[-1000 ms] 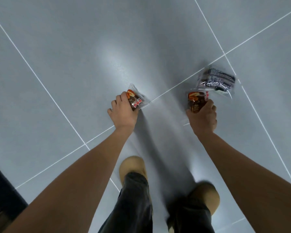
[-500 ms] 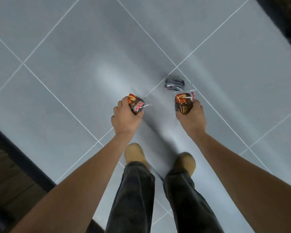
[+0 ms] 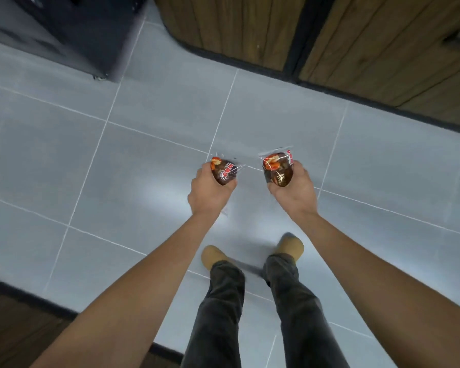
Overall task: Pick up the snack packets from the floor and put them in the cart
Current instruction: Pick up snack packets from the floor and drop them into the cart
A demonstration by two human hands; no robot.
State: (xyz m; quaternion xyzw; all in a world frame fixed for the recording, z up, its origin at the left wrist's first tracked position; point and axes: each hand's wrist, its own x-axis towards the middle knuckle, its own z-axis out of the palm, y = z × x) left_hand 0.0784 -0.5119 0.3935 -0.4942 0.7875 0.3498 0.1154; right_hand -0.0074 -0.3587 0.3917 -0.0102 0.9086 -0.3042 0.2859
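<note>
My left hand (image 3: 209, 193) grips a small clear snack packet (image 3: 223, 171) with a dark brown filling and red-orange print. My right hand (image 3: 294, 191) holds a second packet of the same kind (image 3: 278, 170), its sealed top edge sticking up. Both packets are lifted well above the grey tiled floor (image 3: 144, 168), side by side and apart. No cart shows in this view, and no loose packet lies on the floor.
Wooden panelled fronts (image 3: 356, 41) with a black plinth run across the top right. A dark cabinet or appliance (image 3: 72, 30) stands at the top left. A dark wooden edge (image 3: 19, 322) borders the lower left. My legs and tan shoes (image 3: 213, 256) are below.
I have stood up and turned: the hands rose with both packets, the dark packet on the floor went out of view, and wooden fronts came in at the top.
</note>
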